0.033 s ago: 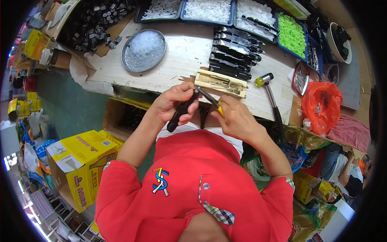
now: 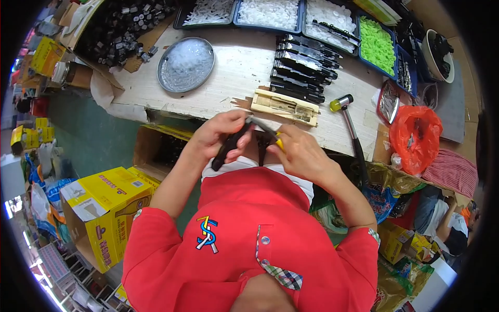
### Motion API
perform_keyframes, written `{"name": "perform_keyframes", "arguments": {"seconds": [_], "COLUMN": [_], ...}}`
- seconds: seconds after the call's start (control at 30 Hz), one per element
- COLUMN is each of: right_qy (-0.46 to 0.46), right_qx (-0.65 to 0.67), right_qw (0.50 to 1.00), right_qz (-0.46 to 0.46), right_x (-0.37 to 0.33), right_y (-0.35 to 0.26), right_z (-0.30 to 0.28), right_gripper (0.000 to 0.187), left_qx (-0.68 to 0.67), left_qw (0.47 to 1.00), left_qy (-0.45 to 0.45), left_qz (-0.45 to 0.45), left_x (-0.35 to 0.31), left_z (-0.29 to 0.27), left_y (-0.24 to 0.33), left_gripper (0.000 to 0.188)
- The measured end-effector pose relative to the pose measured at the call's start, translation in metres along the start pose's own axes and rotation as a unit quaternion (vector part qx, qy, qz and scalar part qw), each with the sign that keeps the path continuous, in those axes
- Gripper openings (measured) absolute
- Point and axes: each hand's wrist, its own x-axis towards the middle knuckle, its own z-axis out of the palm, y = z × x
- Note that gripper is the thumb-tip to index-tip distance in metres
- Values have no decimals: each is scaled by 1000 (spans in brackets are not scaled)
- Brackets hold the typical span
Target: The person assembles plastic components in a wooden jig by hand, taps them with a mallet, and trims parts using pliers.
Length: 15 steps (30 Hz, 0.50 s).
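My left hand point(image 2: 222, 132) is closed round a long black plastic part point(image 2: 228, 146), held slantwise above my lap. In my right hand point(image 2: 300, 149) is a tool with a yellow handle and a slim dark metal shaft point(image 2: 265, 128). The shaft's far end meets the upper end of the black part; motion blur hides the exact contact. Just beyond both hands, at the table's edge, lies a pale wooden jig point(image 2: 285, 107) with a hollowed middle. Behind it several flat black assemblies point(image 2: 301, 67) are lined up in a row.
A hammer point(image 2: 349, 117) with a yellow and black head lies at the right, handle over the edge. A round metal dish point(image 2: 185, 65) stands left. Trays of white pieces point(image 2: 267, 14) and green pieces point(image 2: 375, 44) line the back. A red plastic bag point(image 2: 416, 139) sits at the right.
My left hand has shifted slightly left with the black part. The tool's shaft has swung a little and is now blurred at its tip; my right hand has edged left.
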Motion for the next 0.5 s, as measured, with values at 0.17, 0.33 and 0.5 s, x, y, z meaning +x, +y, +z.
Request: {"name": "perform_keyframes", "arguments": {"seconds": [0.17,0.33,0.5], "right_qy": [60,106,160], "right_qx": [46,80,67], "right_qw": [997,991,985], "right_qz": [-32,4,-1], "right_x": [-5,-19,-27], "right_y": [17,33,29], "right_z": [5,-4,-16], "right_gripper": [25,22,19], "left_qx": [543,724,825], "left_qw": [793,655,358], "left_qy": [211,192,123], "left_qz": [-178,96,420], "left_x": [-88,-42,128], "left_z": [-44,6,55], "left_y": [1,35,33], "left_gripper": [37,35,32]}}
